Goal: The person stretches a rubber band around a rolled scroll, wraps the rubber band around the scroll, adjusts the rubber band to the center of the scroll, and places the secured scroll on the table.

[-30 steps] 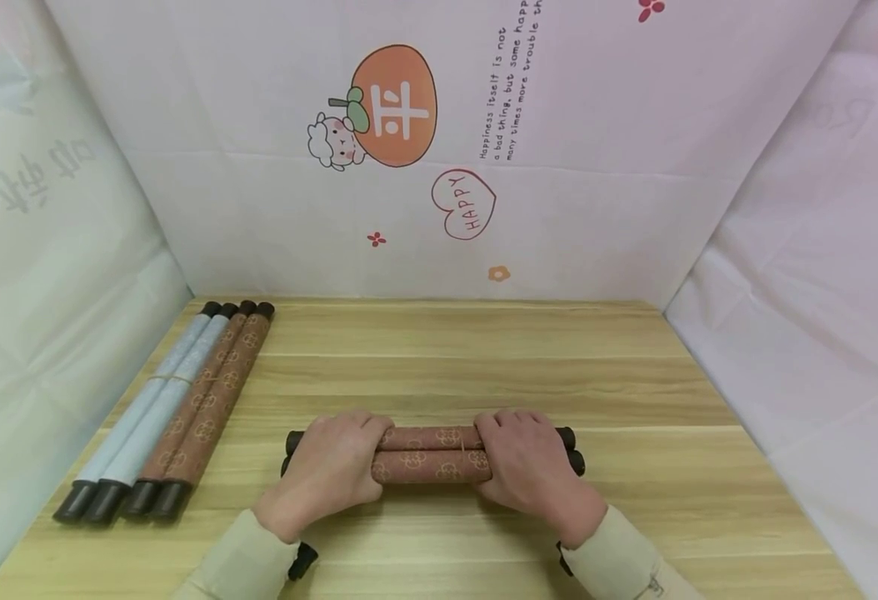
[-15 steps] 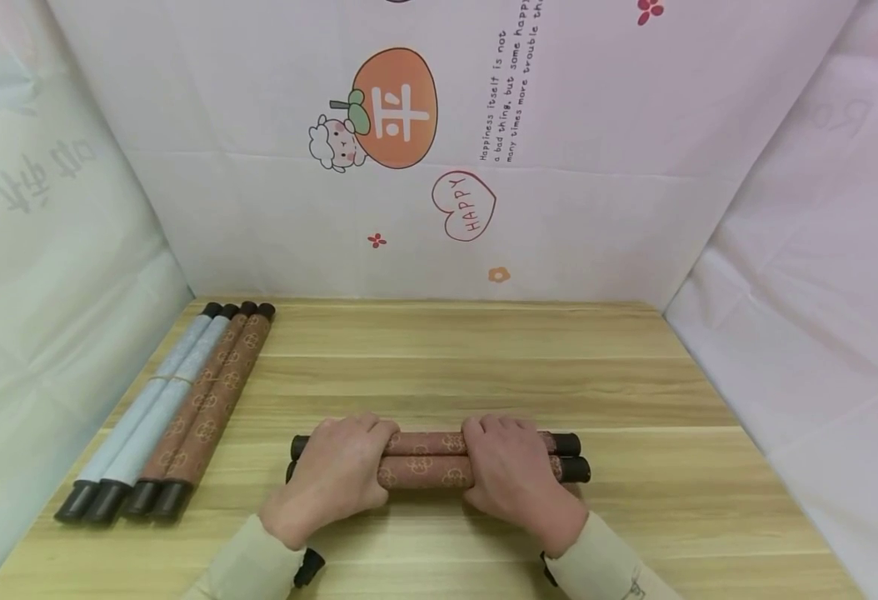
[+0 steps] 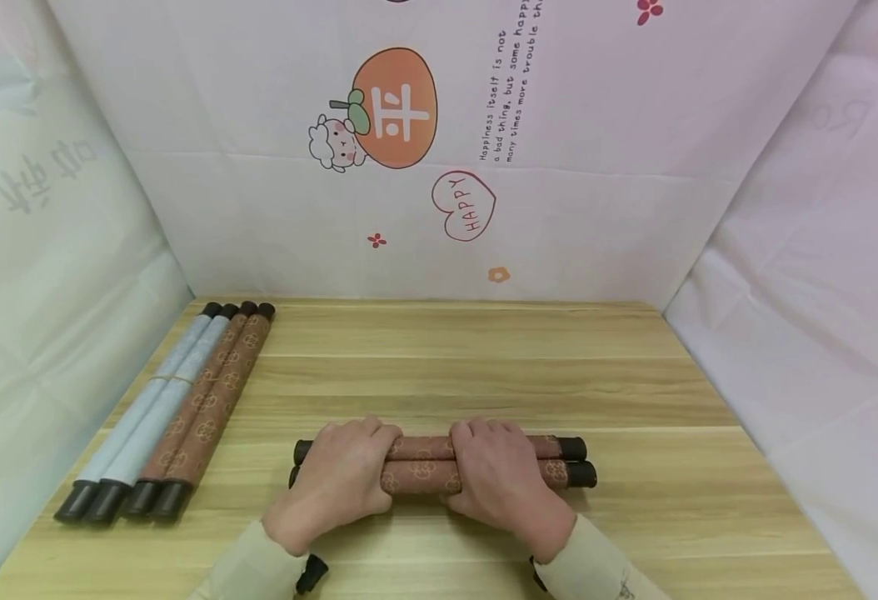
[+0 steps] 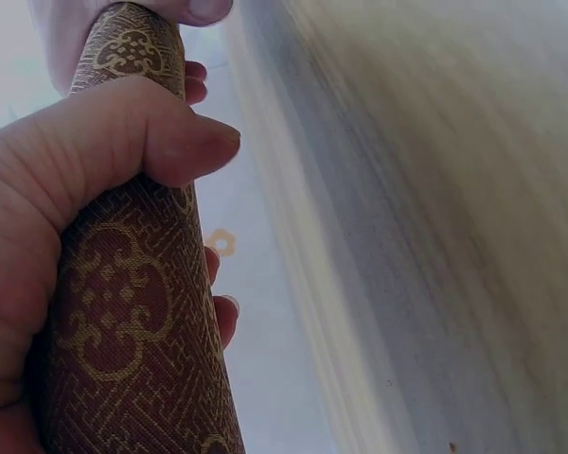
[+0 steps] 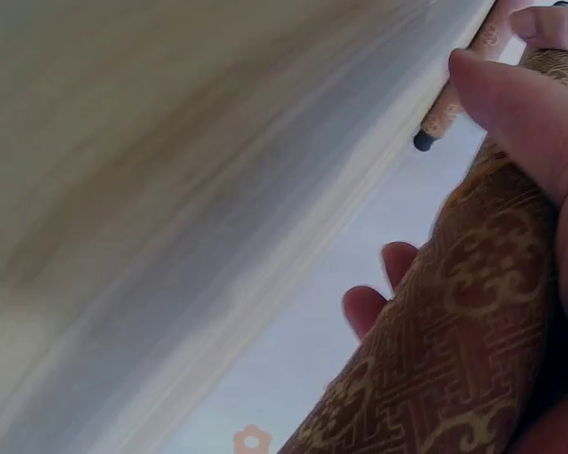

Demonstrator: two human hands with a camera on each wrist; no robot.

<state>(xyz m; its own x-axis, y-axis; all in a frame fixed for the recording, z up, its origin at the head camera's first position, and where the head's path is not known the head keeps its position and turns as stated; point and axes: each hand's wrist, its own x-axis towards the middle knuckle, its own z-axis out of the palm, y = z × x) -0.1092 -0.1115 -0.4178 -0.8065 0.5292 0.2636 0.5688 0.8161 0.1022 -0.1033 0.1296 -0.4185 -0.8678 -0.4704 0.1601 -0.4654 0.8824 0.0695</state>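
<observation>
Two brown scrolls (image 3: 420,477) with gold flower patterns and black end caps lie side by side, crosswise in front of me, in the head view. My left hand (image 3: 345,471) grips them near their left end, fingers over the far side and thumb on the near side. My right hand (image 3: 501,473) grips them right of the middle, close to the left hand. In the left wrist view the thumb lies across the patterned scroll (image 4: 123,303), with fingertips showing beyond it. The right wrist view has the same hold on the scroll (image 5: 483,284), fingertips poking out behind.
At the left of the wooden table (image 3: 469,367) lie two pale blue scrolls (image 3: 157,400) beside two brown scrolls (image 3: 210,400), all with black caps. A thin tie crosses them. White printed cloth (image 3: 274,225) stands behind the table and along both sides.
My right hand has slid left along the scrolls, baring their right ends and covering the thin tie seen earlier. The scrolls and left hand have shifted slightly right and toward me.
</observation>
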